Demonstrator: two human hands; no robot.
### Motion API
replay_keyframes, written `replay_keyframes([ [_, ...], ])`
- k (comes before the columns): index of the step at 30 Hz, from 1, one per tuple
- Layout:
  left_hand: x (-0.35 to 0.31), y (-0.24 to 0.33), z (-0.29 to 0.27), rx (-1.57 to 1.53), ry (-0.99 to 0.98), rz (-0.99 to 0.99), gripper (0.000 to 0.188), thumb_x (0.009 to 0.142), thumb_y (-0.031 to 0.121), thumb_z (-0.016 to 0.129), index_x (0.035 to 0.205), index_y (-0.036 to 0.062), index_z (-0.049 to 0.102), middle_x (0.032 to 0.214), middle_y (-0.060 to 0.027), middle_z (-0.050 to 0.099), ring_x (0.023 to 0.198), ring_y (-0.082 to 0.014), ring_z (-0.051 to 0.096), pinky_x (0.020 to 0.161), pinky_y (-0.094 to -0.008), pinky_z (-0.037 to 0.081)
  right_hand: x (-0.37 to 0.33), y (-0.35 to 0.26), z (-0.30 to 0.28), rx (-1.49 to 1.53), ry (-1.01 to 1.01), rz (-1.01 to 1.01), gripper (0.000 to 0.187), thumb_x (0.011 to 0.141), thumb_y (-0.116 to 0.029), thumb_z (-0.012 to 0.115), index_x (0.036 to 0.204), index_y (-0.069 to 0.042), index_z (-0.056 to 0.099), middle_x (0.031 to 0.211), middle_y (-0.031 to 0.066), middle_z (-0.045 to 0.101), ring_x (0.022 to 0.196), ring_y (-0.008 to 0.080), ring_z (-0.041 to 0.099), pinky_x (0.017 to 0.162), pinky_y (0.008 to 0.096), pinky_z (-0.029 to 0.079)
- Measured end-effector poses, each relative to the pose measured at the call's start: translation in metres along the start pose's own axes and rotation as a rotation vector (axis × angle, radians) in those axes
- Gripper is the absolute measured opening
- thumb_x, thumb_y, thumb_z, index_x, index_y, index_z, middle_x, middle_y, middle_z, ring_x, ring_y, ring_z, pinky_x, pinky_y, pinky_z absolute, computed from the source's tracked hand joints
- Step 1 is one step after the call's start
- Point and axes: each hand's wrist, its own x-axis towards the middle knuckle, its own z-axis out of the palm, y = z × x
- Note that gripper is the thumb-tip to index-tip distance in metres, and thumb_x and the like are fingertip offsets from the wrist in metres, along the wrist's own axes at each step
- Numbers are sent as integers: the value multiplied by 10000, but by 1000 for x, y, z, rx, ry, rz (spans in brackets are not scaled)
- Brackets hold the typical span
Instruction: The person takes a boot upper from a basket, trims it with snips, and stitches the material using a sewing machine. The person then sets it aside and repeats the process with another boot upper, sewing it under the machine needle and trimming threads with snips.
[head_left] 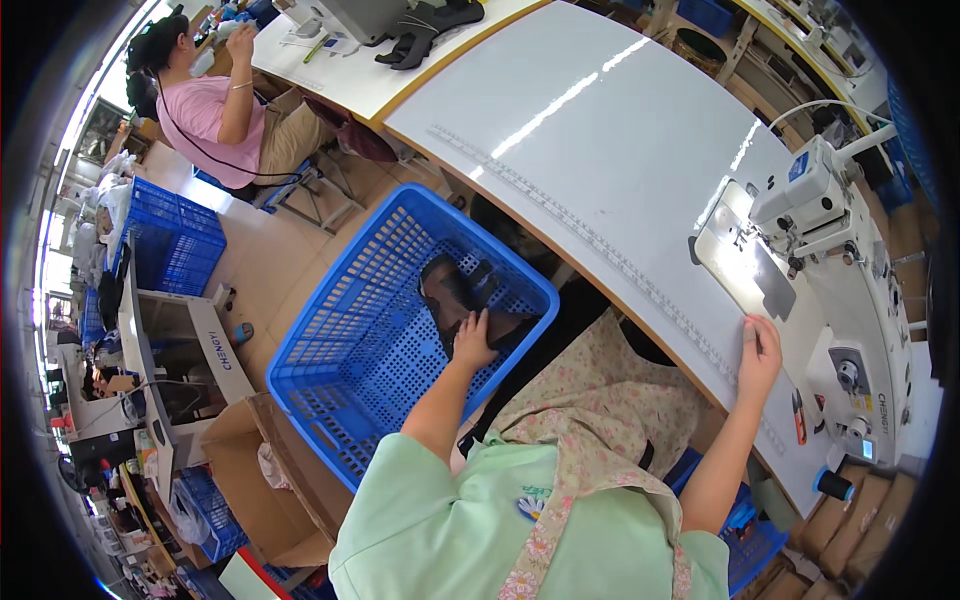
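Note:
My left hand (473, 341) reaches down into a blue plastic basket (330, 290), fingers stretched out over dark fabric pieces (447, 287). Its fingertips touch the dark material, and no grip on a piece shows. To the right, my right hand (760, 352) rests at the white worktable (620, 170), close to the near corner of the sewing machine's metal plate (745, 250). Its fingers are loosely bent and a little apart, with nothing visible in them. The white sewing machine (815, 190) stands just beyond that hand.
A ruler strip (600, 235) runs along the table's near edge. Small orange-handled snips (799, 418) and a dark thread spool (833, 485) lie right of my right hand. A cardboard box (260, 480) stands left of me. Another person (215, 120) sits at the far left.

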Motion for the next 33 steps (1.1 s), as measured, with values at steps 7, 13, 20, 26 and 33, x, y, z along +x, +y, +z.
replay_keyframes([
  [7,8,3,-57,-148,214,-95,321,943,233,501,1216,102,606,1050,-197,686,981,-383,655,849,-485,508,-3,2,-2,22,2,-11,118,903,-75,656,954,28,683,1059,99,676,982,206,628,872,293,483],
  [13,-77,-4,-251,-416,293,-29,304,905,236,622,1044,-30,670,872,-238,690,855,-377,678,774,-429,502,4,-21,1,18,-10,-25,114,878,-70,668,951,15,692,1063,99,680,987,215,637,875,304,490],
  [20,-135,101,-400,-609,17,448,227,839,87,714,1026,-36,674,824,-52,685,780,-119,593,741,-313,506,-11,-156,30,255,-631,-496,717,710,-270,810,1348,-75,545,1371,182,511,1288,356,469,1088,444,380],
  [26,-126,214,-424,-344,-418,913,237,827,86,737,1027,-26,676,831,-94,701,759,-127,604,739,-316,510,-20,-202,38,171,-708,-867,1096,529,-424,884,1437,-23,420,1409,224,460,1392,344,355,1179,483,225],
  [33,-138,313,-393,-95,-655,983,314,821,107,704,1108,-11,653,891,-185,701,788,-256,658,771,-345,512,-66,-164,15,282,-736,-479,1014,565,-398,882,1406,-27,457,1387,196,491,1352,319,395,1151,454,262],
])
